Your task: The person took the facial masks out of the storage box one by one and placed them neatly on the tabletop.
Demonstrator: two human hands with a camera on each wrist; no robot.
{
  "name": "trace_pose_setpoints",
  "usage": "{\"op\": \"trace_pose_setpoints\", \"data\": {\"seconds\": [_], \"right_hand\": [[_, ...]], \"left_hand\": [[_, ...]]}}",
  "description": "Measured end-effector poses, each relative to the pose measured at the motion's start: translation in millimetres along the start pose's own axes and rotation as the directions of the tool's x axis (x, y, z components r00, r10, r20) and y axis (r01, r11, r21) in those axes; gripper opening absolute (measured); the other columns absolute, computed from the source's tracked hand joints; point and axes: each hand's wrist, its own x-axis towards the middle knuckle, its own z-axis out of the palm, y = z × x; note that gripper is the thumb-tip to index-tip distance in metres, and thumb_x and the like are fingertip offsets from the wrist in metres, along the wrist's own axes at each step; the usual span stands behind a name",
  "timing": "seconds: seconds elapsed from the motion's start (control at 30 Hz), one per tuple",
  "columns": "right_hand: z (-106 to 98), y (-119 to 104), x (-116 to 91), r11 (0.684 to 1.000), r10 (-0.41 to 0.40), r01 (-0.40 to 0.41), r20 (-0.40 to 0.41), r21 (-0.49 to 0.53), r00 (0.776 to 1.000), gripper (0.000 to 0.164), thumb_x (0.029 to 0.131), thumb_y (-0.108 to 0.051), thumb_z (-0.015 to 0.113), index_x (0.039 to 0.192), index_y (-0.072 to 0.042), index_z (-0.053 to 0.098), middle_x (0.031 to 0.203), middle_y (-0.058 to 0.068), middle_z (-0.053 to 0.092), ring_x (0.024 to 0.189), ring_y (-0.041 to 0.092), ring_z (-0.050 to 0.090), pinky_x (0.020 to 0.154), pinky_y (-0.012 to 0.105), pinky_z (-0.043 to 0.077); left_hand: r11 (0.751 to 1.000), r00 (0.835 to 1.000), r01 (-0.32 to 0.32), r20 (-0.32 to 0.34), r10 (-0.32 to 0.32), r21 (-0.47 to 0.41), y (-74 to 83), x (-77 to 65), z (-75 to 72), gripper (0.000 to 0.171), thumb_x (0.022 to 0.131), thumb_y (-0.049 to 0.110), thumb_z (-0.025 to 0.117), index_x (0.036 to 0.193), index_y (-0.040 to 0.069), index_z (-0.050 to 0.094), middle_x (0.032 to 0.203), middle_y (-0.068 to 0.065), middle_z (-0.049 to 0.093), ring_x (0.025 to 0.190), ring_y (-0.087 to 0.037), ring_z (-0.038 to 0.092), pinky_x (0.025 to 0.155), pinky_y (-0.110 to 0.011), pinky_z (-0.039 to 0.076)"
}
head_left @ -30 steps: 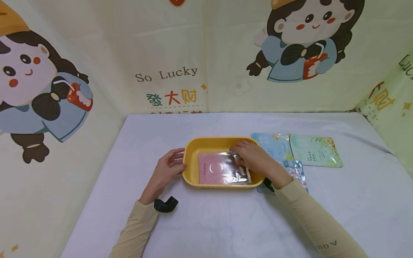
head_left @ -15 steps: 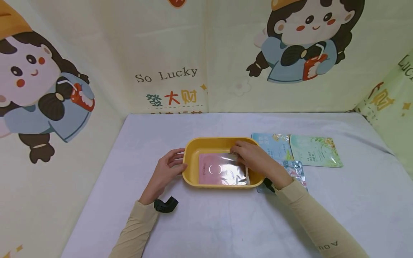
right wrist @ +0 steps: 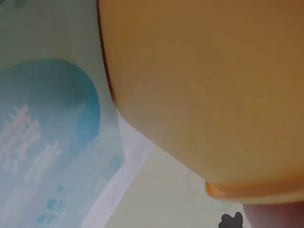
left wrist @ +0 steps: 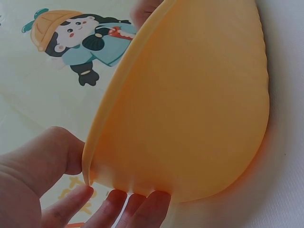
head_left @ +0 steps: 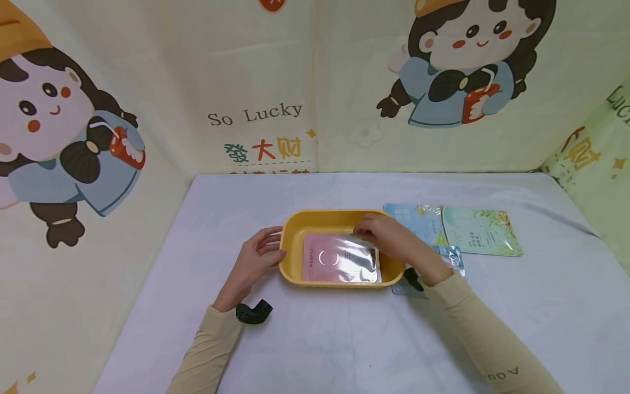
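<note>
A yellow plastic tray [head_left: 295, 224] sits mid-table, with a pink and silver face mask packet [head_left: 332, 257] lying flat inside. My left hand [head_left: 253, 265] holds the tray's left end; in the left wrist view its thumb [left wrist: 71, 152] is at the rim and the fingers [left wrist: 149, 209] touch the outer wall. Reaching over the right end, my right hand [head_left: 389, 235] has its fingers curled at the packet's upper right edge and seems to pinch it. Its fingertips are mostly hidden. The right wrist view shows the tray's outer wall [right wrist: 204, 85], with a hand partly visible below.
Right of the tray lie a blue packet [head_left: 420, 221] and a green packet [head_left: 482, 230] side by side. Another bluish packet [head_left: 453, 257] lies partly under my right forearm. A white cloth [head_left: 315, 339] covers the table; printed curtains [head_left: 344, 148] hang behind and at both sides.
My right hand has shifted slightly, its wrist moving a little right and its fingers toward the packet's upper edge. The packet has slid slightly left and settled flatter. My left hand stays at the tray.
</note>
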Motion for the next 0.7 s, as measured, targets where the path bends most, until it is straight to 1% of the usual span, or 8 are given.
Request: {"op": "trace_pose_setpoints", "data": {"seconds": [0.2, 0.47, 0.6, 0.7], "right_hand": [[-6.7, -2.8, -1.5, 0.996, 0.051, -0.052, 0.026, 0.065, 0.998, 0.01, 0.092, -0.001, 0.067, 0.099, -0.005, 0.072, 0.097, 0.004, 0.07, 0.089, 0.019, 0.063, 0.082, 0.034, 0.058], [-15.2, -4.0, -4.0, 0.989, 0.071, -0.07, -0.004, 0.134, 0.997, 0.012, 0.093, -0.001, 0.065, 0.102, -0.007, 0.071, 0.1, 0.003, 0.071, 0.089, 0.018, 0.064, 0.082, 0.034, 0.059], [-20.1, -3.9, -5.9, 0.988, 0.064, -0.058, -0.035, 0.141, 0.997, 0.013, 0.092, -0.001, 0.066, 0.102, -0.007, 0.072, 0.099, 0.002, 0.071, 0.088, 0.017, 0.064, 0.08, 0.033, 0.059], [-24.8, -4.9, -7.6, 0.989, 0.038, -0.029, -0.061, 0.142, 0.997, 0.013, 0.092, 0.0, 0.066, 0.102, -0.006, 0.072, 0.098, 0.002, 0.071, 0.087, 0.017, 0.065, 0.079, 0.034, 0.058]], "left_hand": [[1.0, 1.0, -0.005, 0.002, 0.005, -0.001, 0.5, -1.6, 1.2, 0.056, 0.089, 0.018, 0.073, 0.14, 0.019, 0.052, 0.139, -0.008, 0.057, 0.123, -0.026, 0.058, 0.089, -0.034, 0.058], [1.0, 1.0, 0.003, 0.005, -0.003, 0.003, 1.3, -1.7, 1.2, 0.056, 0.089, 0.019, 0.073, 0.141, 0.019, 0.051, 0.139, -0.008, 0.057, 0.124, -0.026, 0.057, 0.09, -0.035, 0.058], [1.0, 1.0, -0.003, 0.011, 0.003, -0.008, 1.8, -1.8, 0.3, 0.055, 0.089, 0.018, 0.073, 0.14, 0.019, 0.052, 0.138, -0.008, 0.057, 0.123, -0.026, 0.057, 0.089, -0.034, 0.058], [1.0, 1.0, -0.005, 0.014, 0.006, -0.013, 1.2, -1.1, -0.3, 0.055, 0.089, 0.017, 0.073, 0.14, 0.019, 0.052, 0.137, -0.008, 0.058, 0.123, -0.026, 0.057, 0.088, -0.034, 0.059]]}}
